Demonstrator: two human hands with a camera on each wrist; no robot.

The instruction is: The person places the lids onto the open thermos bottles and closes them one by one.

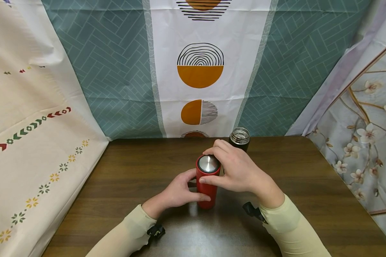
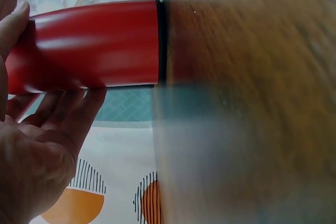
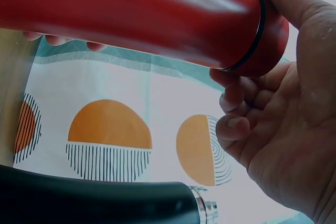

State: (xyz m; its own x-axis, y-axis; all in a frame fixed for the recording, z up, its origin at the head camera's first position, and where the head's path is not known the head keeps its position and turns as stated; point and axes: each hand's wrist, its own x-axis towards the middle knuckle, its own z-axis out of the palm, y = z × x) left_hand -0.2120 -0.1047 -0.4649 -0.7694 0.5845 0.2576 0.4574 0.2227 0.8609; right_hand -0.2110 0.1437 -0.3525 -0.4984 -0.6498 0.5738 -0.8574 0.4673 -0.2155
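Observation:
A red thermos bottle [image 1: 212,189] stands upright on the wooden table, its lid [image 1: 209,163] topped by a silvery disc. My left hand [image 1: 180,191] grips the body from the left, thumb in front and fingers behind. The left wrist view shows the red bottle [image 2: 100,45] with its dark base ring against the tabletop. My right hand [image 1: 238,171] holds the lid at the top, thumb on the near side and fingers on the far side. In the right wrist view, a black seam separates the lid [image 3: 270,48] from the body.
Behind my right hand, near the table's back edge, stands a black bottle [image 1: 240,145] without a lid, its metal threaded neck showing. Patterned cloth [image 1: 199,35] hangs behind the brown table [image 1: 148,160], with more cloth at both sides.

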